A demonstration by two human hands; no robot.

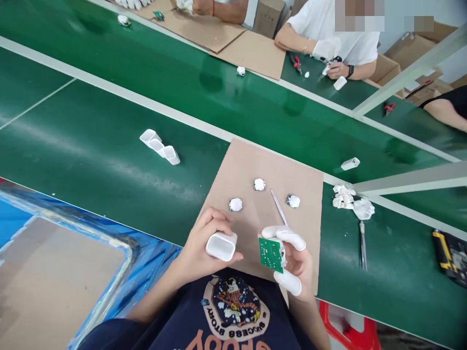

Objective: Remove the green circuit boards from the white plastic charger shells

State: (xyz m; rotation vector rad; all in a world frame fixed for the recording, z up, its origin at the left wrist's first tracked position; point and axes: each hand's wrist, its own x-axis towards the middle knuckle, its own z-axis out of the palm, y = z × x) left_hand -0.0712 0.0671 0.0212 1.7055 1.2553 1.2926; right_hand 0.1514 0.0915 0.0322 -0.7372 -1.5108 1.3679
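My left hand (204,243) is closed around a white plastic housing (221,246), its end facing up at me. To its right, my right hand (292,257), with white finger covers on several fingers, grips a green circuit board (271,254) with white material on its far side. Both are held over a cardboard sheet (244,165). On the sheet lie three small boards topped with white material (259,184), (235,204), (293,201), and metal tweezers (279,207), whose lower end is near my right fingers.
Three white housings (156,145) stand on the green bench at left. Another housing (350,164) and a small board (241,71) are on the green strip beyond. White gloves (353,201), a metal tool (362,245) and a black-yellow tool (448,255) lie right. Co-workers sit opposite.
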